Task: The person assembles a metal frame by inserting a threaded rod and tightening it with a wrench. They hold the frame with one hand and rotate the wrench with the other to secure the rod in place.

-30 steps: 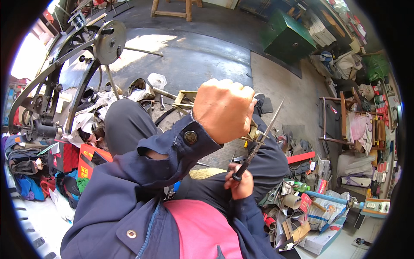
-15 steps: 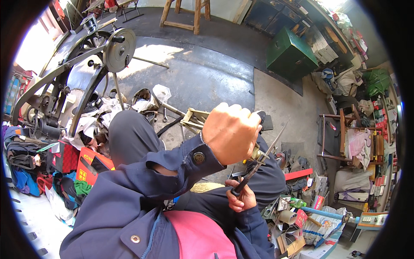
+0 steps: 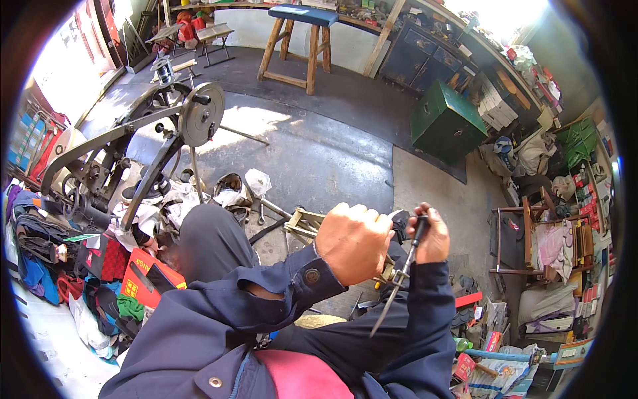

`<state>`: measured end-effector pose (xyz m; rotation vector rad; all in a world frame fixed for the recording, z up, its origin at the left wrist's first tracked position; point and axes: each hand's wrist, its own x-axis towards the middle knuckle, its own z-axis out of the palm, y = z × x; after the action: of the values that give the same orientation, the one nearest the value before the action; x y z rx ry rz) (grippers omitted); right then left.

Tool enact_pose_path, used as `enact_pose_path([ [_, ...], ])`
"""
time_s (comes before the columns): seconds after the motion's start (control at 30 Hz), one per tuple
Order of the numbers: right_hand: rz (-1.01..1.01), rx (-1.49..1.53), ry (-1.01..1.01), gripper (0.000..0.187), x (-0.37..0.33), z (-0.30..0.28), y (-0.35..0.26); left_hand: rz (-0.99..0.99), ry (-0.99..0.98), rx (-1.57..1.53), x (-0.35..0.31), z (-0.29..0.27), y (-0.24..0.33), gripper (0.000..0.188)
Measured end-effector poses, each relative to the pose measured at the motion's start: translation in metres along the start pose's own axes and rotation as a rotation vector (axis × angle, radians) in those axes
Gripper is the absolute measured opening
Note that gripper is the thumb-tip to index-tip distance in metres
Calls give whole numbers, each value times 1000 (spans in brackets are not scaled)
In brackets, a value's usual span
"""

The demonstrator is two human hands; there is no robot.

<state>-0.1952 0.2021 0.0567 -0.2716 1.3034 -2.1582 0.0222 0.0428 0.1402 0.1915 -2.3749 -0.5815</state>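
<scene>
My left hand (image 3: 353, 243) is closed in a fist, knuckles up, above my lap. A brass-coloured metal piece (image 3: 387, 271) sticks out from under its fingers; most of it is hidden. To its right, my right hand (image 3: 433, 234) grips the black handle of a thin, tapered file (image 3: 389, 307). The file slants down and left, its point over my thigh, and its shaft crosses next to the brass-coloured piece. Whether the two touch I cannot tell. Just beyond my left fist lies a small wooden frame (image 3: 302, 224).
A hand-cranked machine (image 3: 119, 156) with a large wheel stands at left, beside heaped shoes and cloth (image 3: 80, 266). Ahead are a blue-topped wooden stool (image 3: 311, 53) and a green box (image 3: 448, 123). A wooden chair (image 3: 531, 233) and assorted clutter line the right side.
My right hand has moved up and away from me, turning the file so its point, upward before, now faces down and left. My left hand remains closed. The view has tilted up.
</scene>
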Motion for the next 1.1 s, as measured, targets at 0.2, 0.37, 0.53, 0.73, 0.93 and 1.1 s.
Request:
enact_pose_path([
  [0.2,-368,-370,-77,21,-113,66,-67,-12,5,-20,-1,5,-2,15],
  [0.37,-513,-644,28,20,-203,68,-32,1,-7,-25,2,14,5,17],
  [0.53,-408,-664,159,62,-262,48,53,-5,7,-29,2,11,2,16],
  [0.73,296,-390,122,49,-244,-7,118,14,17,-13,-4,0,-6,17],
  [0.93,177,191,263,37,-91,-52,132,25,38,-46,-6,-1,-4,16],
  [1.1,119,-48,-55,40,-12,-47,41,2,9,-17,-7,-1,0,16],
])
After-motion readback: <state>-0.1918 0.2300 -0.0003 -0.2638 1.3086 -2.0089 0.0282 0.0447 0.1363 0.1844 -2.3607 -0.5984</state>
